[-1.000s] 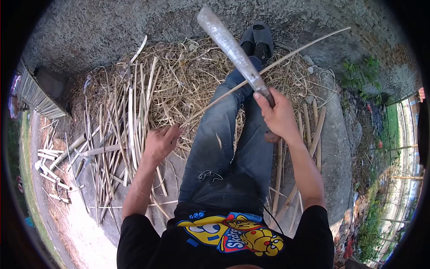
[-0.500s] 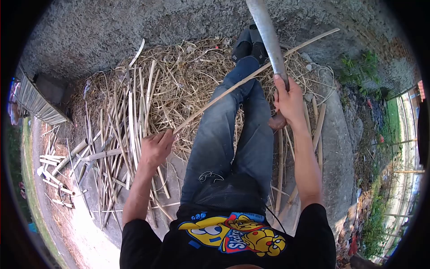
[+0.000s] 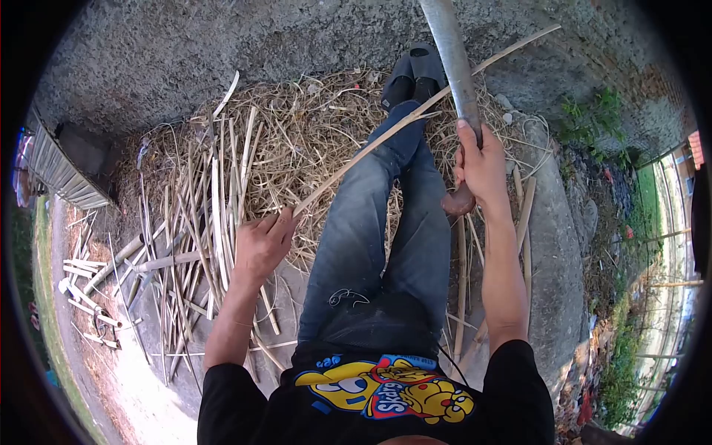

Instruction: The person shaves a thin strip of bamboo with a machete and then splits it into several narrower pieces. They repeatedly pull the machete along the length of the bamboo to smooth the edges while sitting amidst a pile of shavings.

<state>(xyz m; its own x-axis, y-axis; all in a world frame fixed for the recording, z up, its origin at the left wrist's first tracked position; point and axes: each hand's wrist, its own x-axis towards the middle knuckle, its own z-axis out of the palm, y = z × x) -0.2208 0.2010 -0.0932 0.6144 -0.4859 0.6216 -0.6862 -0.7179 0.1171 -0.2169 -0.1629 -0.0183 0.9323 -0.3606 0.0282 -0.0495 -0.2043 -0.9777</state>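
Note:
My left hand (image 3: 261,241) is closed on the near end of a long bamboo strip (image 3: 363,152). The strip slants up to the right across my legs, passing behind the blade, and its far end shows near the wall. A small sliver stands off the strip close to the blade. My right hand (image 3: 480,165) is wrapped round the handle of a machete (image 3: 454,63). Its wide grey blade points up and away, crossing the strip in this view. The curved brown butt of the handle sticks out below my fingers.
My outstretched legs (image 3: 348,230) lie over a heap of bamboo shavings (image 3: 297,148). Many split bamboo strips (image 3: 189,252) are piled at left, with cut pieces (image 3: 89,297) beyond. A rough wall (image 3: 297,44) runs past my feet; more bamboo lengths (image 3: 461,289) lie right of my legs.
The machete has shifted slightly right, and a sliver now stands off the strip by the blade. My left hand has moved slightly right, still gripping the strip.

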